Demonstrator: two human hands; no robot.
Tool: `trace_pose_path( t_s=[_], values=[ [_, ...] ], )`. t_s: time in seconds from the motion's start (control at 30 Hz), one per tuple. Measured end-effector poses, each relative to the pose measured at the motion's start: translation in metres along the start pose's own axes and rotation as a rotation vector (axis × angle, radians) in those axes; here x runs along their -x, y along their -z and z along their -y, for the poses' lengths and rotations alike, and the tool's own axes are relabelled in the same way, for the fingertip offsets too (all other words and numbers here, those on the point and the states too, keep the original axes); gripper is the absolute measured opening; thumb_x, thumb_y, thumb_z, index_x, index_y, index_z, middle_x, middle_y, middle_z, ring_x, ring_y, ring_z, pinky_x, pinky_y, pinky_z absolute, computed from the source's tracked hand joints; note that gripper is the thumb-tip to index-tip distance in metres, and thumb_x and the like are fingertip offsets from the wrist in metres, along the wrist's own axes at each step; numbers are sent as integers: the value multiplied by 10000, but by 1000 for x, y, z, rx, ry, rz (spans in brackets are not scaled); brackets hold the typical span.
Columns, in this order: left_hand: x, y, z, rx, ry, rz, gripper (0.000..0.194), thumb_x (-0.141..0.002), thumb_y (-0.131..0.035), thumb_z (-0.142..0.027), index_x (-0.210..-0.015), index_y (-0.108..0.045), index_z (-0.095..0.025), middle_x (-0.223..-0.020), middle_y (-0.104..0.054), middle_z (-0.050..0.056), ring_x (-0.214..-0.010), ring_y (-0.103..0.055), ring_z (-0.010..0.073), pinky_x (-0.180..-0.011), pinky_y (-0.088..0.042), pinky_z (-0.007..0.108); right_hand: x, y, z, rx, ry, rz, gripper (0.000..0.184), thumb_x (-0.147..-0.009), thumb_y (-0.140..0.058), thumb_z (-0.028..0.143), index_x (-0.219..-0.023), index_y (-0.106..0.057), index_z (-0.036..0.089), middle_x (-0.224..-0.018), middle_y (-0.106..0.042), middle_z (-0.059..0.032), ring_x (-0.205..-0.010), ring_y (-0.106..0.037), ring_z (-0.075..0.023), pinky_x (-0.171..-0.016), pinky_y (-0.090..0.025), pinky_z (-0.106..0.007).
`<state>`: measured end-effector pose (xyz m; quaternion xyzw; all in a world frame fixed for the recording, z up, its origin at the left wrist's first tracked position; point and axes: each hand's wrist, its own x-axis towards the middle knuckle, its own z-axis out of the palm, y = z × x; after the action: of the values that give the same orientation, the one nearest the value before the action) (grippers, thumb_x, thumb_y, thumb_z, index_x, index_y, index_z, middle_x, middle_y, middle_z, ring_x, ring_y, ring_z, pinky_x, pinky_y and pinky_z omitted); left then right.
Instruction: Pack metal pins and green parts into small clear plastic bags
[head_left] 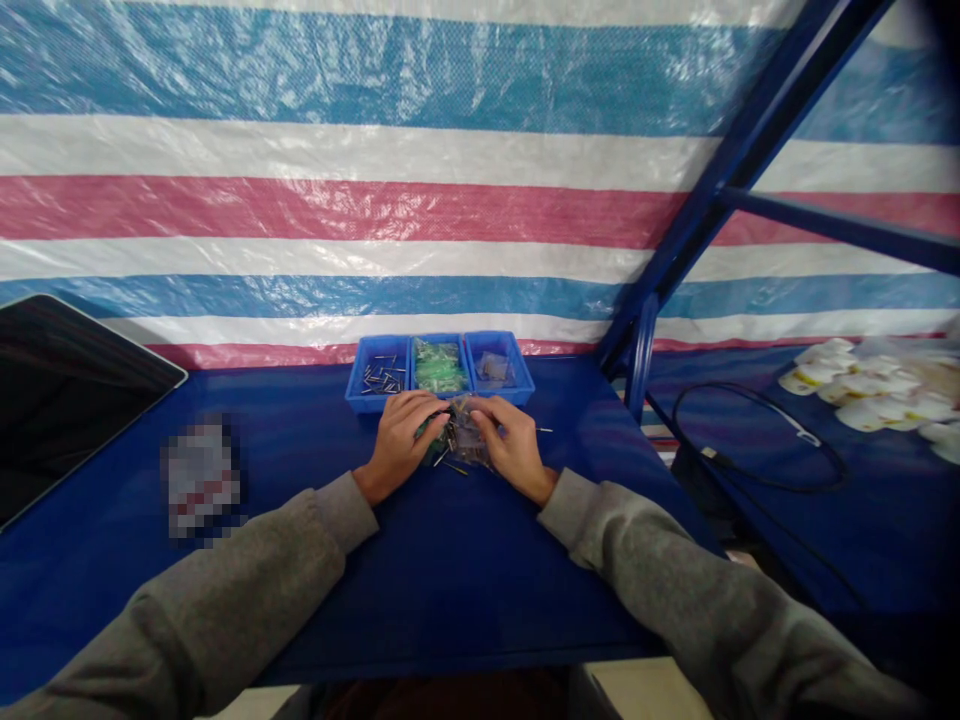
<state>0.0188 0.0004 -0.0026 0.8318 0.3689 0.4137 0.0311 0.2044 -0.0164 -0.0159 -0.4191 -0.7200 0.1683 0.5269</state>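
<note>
A mixed pile of small clear plastic bags (468, 440), thin metal pins (441, 457) and some green pieces lies on the blue table between my two hands. My left hand (403, 440) curls around the pile's left side, thumb and fingertips close together; what sits between them is hidden. From the right, my right hand (516, 450) closes thumb and fingers on the clear bags. Just beyond stands a blue three-part tray (367, 404). Loose metal pins (382, 378) lie in its left compartment, green packets (439, 368) fill the middle, and clear bags (495, 370) lie in the right.
A dark-screened panel (67, 400) is at the left, with a blurred-out item (201, 480) near it. Blue metal frame bars (675, 230) rise at the right. Beyond them are a black cable (750, 487) and several white rolls (870, 385). Striped sheeting (375, 210) hangs behind.
</note>
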Motion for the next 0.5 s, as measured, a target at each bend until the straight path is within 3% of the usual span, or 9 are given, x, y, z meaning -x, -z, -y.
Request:
trace_pose_path(
  t_s=[0.2,0.5],
  values=[
    [-1,-2,2,20,2,-4,162,-855,-528,-258,-972,-618,-189,-944,-651,43,-967,-545,187,-886,-398,366,1,-1,-2,16,25,57,252,-907,-402,239,-1050,-605,196,-925,-635,-50,-839,-599,-163,-766,-473,-285],
    [-1,-2,1,23,17,-34,144,-845,-542,-285,-915,-613,-182,-883,-654,45,-913,-562,185,-847,-423,357,-5,-10,1,8,3,3,220,-885,-427,226,-989,-616,184,-876,-638,-50,-808,-594,-167,-759,-473,-297]
  ],
)
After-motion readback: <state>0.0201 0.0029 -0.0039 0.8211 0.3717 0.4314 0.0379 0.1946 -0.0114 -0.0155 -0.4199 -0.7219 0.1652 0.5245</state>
